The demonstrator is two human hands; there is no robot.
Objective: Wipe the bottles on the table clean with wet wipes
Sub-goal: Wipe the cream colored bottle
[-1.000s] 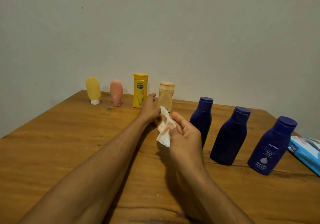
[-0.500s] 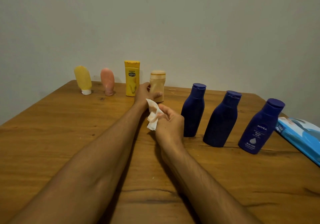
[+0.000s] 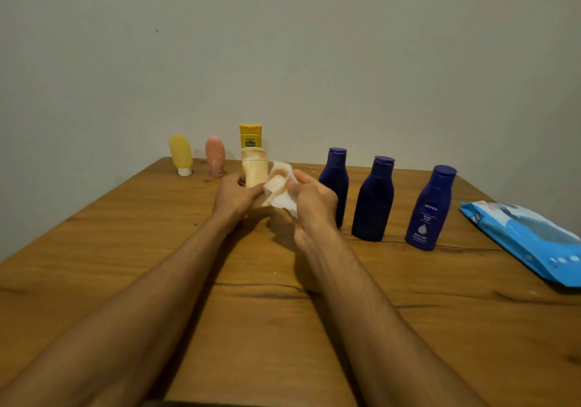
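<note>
My left hand grips the lower part of a beige bottle and holds it upright, lifted in front of the yellow Vaseline bottle. My right hand holds a crumpled white wet wipe against the beige bottle's right side. Three dark blue Nivea bottles stand in a row to the right: the nearest to my hand, the middle one and the labelled one. A yellow tube and a pink tube stand cap-down at the back left.
A blue pack of wet wipes lies at the table's right edge. The wooden table meets a plain wall behind the bottles. The first blue bottle stands close beside my right hand.
My left hand took hold of the beige bottle and drew it toward me, away from the back row. My right hand brought the wipe up against it.
</note>
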